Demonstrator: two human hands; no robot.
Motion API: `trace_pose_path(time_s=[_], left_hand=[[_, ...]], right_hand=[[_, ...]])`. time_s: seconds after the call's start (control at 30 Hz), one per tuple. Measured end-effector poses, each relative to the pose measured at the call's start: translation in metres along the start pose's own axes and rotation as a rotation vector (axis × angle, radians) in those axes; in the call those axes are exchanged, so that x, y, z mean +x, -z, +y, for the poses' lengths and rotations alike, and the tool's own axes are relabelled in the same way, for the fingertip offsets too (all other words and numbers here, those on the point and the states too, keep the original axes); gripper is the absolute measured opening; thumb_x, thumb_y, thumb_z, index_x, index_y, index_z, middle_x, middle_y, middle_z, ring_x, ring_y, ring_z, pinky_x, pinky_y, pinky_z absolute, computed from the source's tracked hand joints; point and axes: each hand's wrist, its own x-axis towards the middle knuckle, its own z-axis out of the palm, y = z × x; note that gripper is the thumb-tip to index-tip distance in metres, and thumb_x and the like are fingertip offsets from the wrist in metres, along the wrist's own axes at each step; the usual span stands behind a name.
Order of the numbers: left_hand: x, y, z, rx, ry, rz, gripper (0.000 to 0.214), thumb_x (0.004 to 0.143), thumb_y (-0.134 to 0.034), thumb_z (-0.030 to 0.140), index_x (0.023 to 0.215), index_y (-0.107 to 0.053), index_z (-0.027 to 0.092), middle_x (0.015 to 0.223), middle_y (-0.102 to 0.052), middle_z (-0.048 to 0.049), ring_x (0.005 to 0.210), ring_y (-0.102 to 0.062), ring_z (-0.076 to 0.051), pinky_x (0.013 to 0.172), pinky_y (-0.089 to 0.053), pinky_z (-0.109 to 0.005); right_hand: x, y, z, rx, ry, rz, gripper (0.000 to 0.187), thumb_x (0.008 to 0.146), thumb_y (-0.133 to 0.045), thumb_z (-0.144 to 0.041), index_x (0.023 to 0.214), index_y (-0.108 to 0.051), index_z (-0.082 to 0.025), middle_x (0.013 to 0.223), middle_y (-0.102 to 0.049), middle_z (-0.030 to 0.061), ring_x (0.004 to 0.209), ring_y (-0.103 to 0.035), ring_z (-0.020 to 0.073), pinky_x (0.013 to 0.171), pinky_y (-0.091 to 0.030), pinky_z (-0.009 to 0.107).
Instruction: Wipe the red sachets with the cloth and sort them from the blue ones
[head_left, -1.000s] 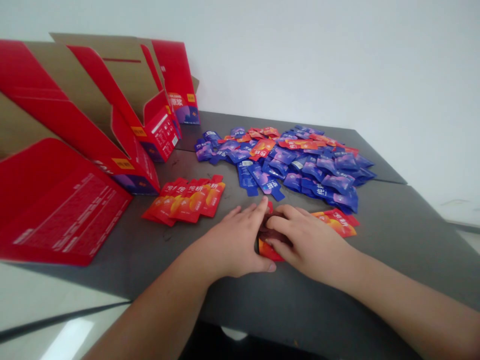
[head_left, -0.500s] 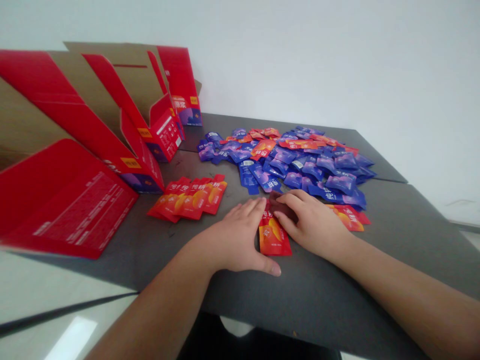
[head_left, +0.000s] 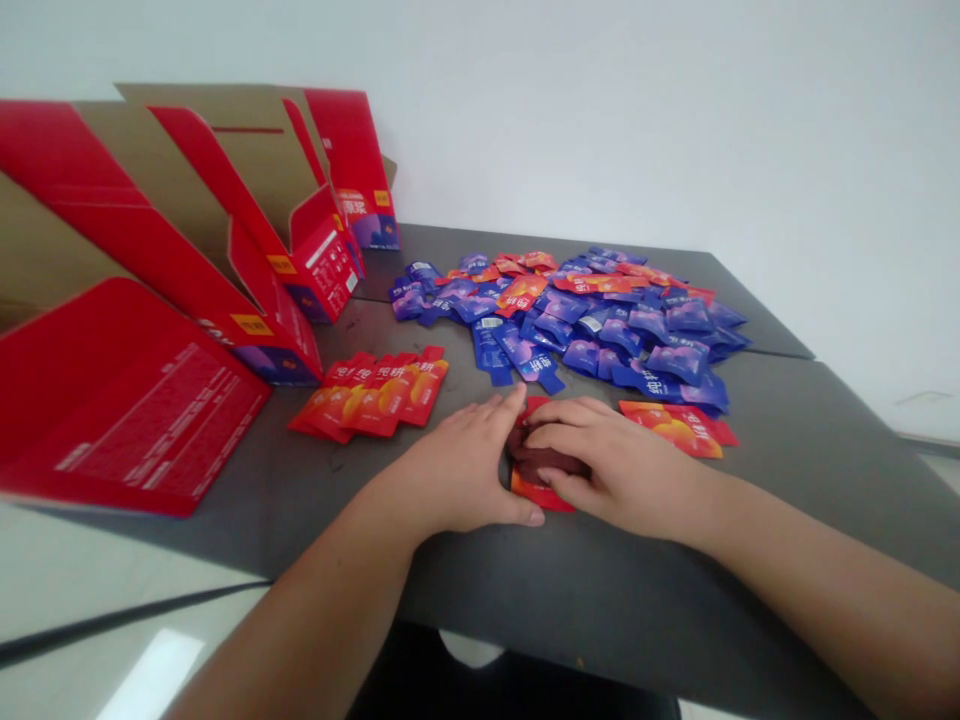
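A red-orange sachet lies flat on the dark table between my hands, mostly covered. My left hand stands along its left side, fingers stretched forward and thumb apart near the bottom edge. Over the sachet lies my right hand, its fingers bent and slightly spread across the middle, thumb lower down. Shade under the fingers hides whether they press on it. To the right of that hand is another pair of overlapping red sachets. A fanned row of several red sachets sits left of my left hand.
Behind my hands a wide heap of blue-purple sachets, mixed with red ones, spreads over the table. Open red cardboard boxes stand along the left side, one flap reaching toward the front edge. A white wall is behind.
My right hand has come nearer and slightly left, from the sachet's upper right edge to over its middle. The left hand has shifted slightly left. The view has turned a little.
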Motion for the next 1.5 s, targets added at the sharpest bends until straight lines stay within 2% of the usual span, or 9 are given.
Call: trace_pose_path(time_s=[0.13,0.37,0.6,0.67,0.73,0.8,0.87,1.1,1.5], left_hand=[[0.000,0.002,0.002,0.017,0.010,-0.001,0.140,0.069,-0.085,0.066,0.172,-0.009,0.011,0.175,-0.026,-0.0202,0.159,-0.035,-0.039,0.128,-0.034,-0.048],[0.000,0.001,0.001,0.024,0.009,-0.005,0.139,0.068,-0.083,0.068,0.172,-0.009,0.013,0.175,-0.027,-0.0200,0.157,-0.037,-0.041,0.126,-0.034,-0.050],[0.000,0.001,0.001,0.035,-0.008,-0.005,0.133,0.071,-0.082,0.066,0.171,-0.014,0.010,0.175,-0.027,-0.0213,0.159,-0.034,-0.040,0.128,-0.033,-0.049],[0.001,-0.001,0.000,0.032,-0.038,0.006,0.126,0.073,-0.083,0.064,0.170,-0.021,0.012,0.175,-0.029,-0.0197,0.159,-0.034,-0.038,0.129,-0.032,-0.048],[0.001,-0.003,-0.001,0.028,-0.063,0.013,0.124,0.073,-0.082,0.065,0.169,-0.023,0.014,0.175,-0.028,-0.0190,0.160,-0.032,-0.037,0.130,-0.030,-0.048],[0.001,-0.004,-0.002,0.028,-0.062,0.014,0.130,0.073,-0.082,0.068,0.171,-0.017,0.012,0.176,-0.025,-0.0203,0.161,-0.031,-0.039,0.129,-0.031,-0.049],[0.001,-0.005,-0.002,0.034,-0.045,0.016,0.134,0.072,-0.082,0.068,0.171,-0.012,0.009,0.176,-0.023,-0.0216,0.160,-0.032,-0.040,0.128,-0.032,-0.050],[-0.001,0.000,0.005,0.040,0.004,-0.011,0.126,0.076,-0.082,0.061,0.171,-0.017,0.010,0.175,-0.027,-0.0190,0.159,-0.035,-0.038,0.128,-0.033,-0.049],[-0.003,-0.001,0.007,0.044,0.013,0.001,0.128,0.080,-0.077,0.063,0.172,-0.006,0.008,0.175,-0.024,-0.0215,0.160,-0.033,-0.039,0.129,-0.031,-0.050]], right_hand=[[0.003,-0.005,0.017,-0.092,-0.025,0.047,0.022,0.103,-0.060,-0.020,0.123,-0.070,-0.024,0.136,-0.068,0.0090,0.130,-0.062,0.0254,0.113,-0.049,0.049],[0.009,-0.013,0.035,-0.244,-0.198,0.133,0.023,0.105,-0.054,-0.020,0.124,-0.066,-0.020,0.129,-0.067,0.0126,0.119,-0.066,0.0285,0.104,-0.056,0.050],[0.003,-0.005,0.023,-0.180,-0.176,0.291,0.035,0.100,-0.059,-0.018,0.136,-0.056,-0.019,0.139,-0.061,0.0158,0.128,-0.061,0.0299,0.110,-0.053,0.050],[0.001,0.002,0.013,-0.040,-0.096,0.231,0.035,0.098,-0.064,-0.019,0.133,-0.057,-0.021,0.140,-0.061,0.0134,0.131,-0.060,0.0271,0.112,-0.052,0.046],[0.000,0.009,0.004,0.125,-0.015,0.077,0.038,0.094,-0.069,-0.018,0.131,-0.059,-0.024,0.138,-0.064,0.0097,0.129,-0.061,0.0239,0.110,-0.053,0.040],[0.001,0.012,-0.002,0.226,0.025,-0.072,0.038,0.091,-0.072,-0.015,0.126,-0.063,-0.025,0.132,-0.068,0.0066,0.124,-0.064,0.0219,0.107,-0.053,0.037],[0.002,0.012,-0.005,0.245,0.034,-0.133,0.034,0.090,-0.072,-0.013,0.121,-0.066,-0.024,0.126,-0.071,0.0050,0.119,-0.066,0.0208,0.107,-0.052,0.037],[0.007,-0.002,-0.002,0.112,-0.017,-0.051,0.025,0.094,-0.072,-0.018,0.118,-0.066,-0.023,0.121,-0.073,0.0043,0.120,-0.062,0.0233,0.112,-0.044,0.042],[0.015,-0.011,0.032,-0.140,-0.159,0.103,0.017,0.097,-0.063,-0.019,0.114,-0.062,-0.022,0.121,-0.069,0.0092,0.113,-0.067,0.0279,0.098,-0.054,0.046]])
